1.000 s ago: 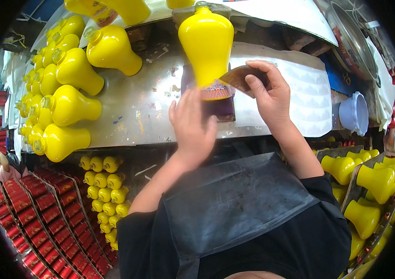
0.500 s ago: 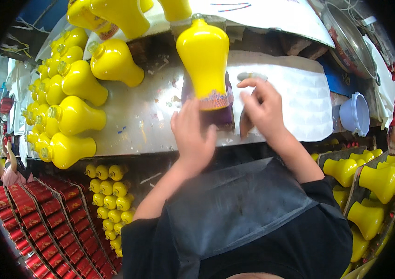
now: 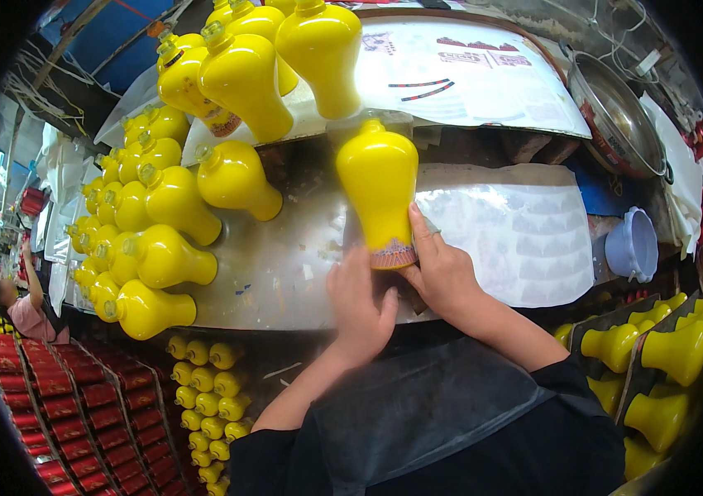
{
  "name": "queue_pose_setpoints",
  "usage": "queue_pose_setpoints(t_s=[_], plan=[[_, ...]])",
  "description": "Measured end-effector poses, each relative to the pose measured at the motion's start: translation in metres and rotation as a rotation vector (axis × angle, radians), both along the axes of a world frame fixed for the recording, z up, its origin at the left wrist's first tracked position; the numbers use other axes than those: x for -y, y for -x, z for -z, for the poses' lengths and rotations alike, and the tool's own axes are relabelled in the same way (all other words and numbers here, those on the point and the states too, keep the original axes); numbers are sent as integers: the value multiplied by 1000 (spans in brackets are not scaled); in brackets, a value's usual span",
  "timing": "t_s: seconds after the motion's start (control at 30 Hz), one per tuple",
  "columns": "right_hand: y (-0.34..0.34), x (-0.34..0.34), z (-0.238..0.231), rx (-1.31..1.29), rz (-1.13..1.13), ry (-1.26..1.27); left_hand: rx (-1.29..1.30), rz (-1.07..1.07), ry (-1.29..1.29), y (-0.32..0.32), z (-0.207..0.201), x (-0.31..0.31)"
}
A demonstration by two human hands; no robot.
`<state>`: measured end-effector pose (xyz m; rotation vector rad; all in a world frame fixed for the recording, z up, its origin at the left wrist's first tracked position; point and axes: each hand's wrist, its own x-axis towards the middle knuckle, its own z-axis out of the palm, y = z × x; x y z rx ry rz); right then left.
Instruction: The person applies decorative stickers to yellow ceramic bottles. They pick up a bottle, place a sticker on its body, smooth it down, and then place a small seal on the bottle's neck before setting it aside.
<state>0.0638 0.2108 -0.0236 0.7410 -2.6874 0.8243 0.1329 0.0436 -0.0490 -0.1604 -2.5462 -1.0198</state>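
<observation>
A glossy yellow bottle (image 3: 378, 169), wide at the shoulder and narrow at the waist, lies on a support with its neck pointing away from me. A patterned decal band (image 3: 393, 253) runs round its base end. My right hand (image 3: 449, 281) grips the lower right side, one finger stretched along the bottle and the thumb at the base. Something small and grey shows at its fingers, too little to name. At the lower left of the base is my left hand (image 3: 360, 302), blurred, fingers stretched and thumb apart. Whether its fingertips touch the bottle is hard to see.
Several yellow bottles (image 3: 178, 202) lie at the left, and others (image 3: 318, 54) stand at the back. A white sheet (image 3: 504, 236) covers the right of the bench. Beyond are a blue bucket (image 3: 633, 246) and metal basin (image 3: 616, 112). Red boxes (image 3: 78, 405) fill the lower left.
My right hand has come in from beside the bottle and now grips its base end. My left hand stays near the base's left side. The whole view has shifted, showing more of the back.
</observation>
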Motion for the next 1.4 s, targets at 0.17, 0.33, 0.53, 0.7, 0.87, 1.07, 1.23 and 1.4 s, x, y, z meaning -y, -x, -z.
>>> queue_pose_setpoints(t_s=[0.17, 0.33, 0.53, 0.7, 0.87, 1.07, 1.23, 1.4], plan=[[0, 3, 3, 33, 4, 11, -30, 16, 2, 2, -1, 0], [0, 0, 4, 114, -2, 39, -22, 16, -12, 0, -3, -1], [-2, 3, -5, 206, 15, 95, 85, 18, -271, 6, -10, -2], [-2, 10, -24, 236, 4, 193, 135, 68, -650, 21, -21, -7], [0, 6, -37, 157, -24, 159, 132, 136, -555, 33, -37, 1], [3, -4, -27, 72, -17, -96, -102, -95, 44, 37, -43, 4], [9, -12, -26, 114, -76, -77, -213, -59, 240, 52, -33, 5], [20, -22, -35, 491, -34, 213, -111, 7, -87, 56, -17, 12]])
